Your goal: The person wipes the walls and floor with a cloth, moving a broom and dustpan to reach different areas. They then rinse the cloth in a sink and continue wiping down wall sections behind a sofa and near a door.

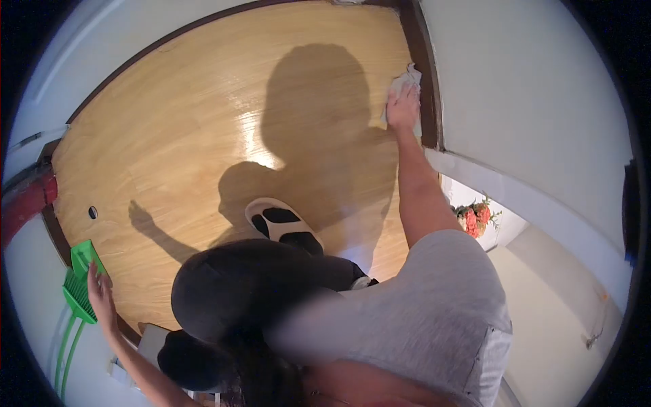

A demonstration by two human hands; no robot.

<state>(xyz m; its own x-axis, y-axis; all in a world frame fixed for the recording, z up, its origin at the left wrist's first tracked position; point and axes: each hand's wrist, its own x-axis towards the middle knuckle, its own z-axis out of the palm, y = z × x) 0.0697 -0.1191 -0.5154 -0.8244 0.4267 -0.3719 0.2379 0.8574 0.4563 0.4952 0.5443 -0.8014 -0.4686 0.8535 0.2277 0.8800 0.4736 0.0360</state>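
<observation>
My right hand (pixel 403 107) reaches far forward and presses a whitish cloth (pixel 411 76) against the wood-look floor (pixel 169 129), right beside the dark baseboard (pixel 427 102). The cloth is bunched under the fingers, with its edges sticking out around them. On the other side, my left hand (pixel 102 298) is raised with its fingers stretched out and holds nothing. It overlaps the edge of a green dustpan (pixel 87 256) in this view. Next to that pan is a green toothed piece (pixel 78 295) with long thin green handles (pixel 66 353).
My slippered foot (pixel 278 220) is on the floor below my bent knee. A red pipe-like object (pixel 30 203) stands at the left wall, near a small round dark drain (pixel 93 212). Orange flowers (pixel 478 218) show beyond the doorway at right. White walls (pixel 522 88) border the floor.
</observation>
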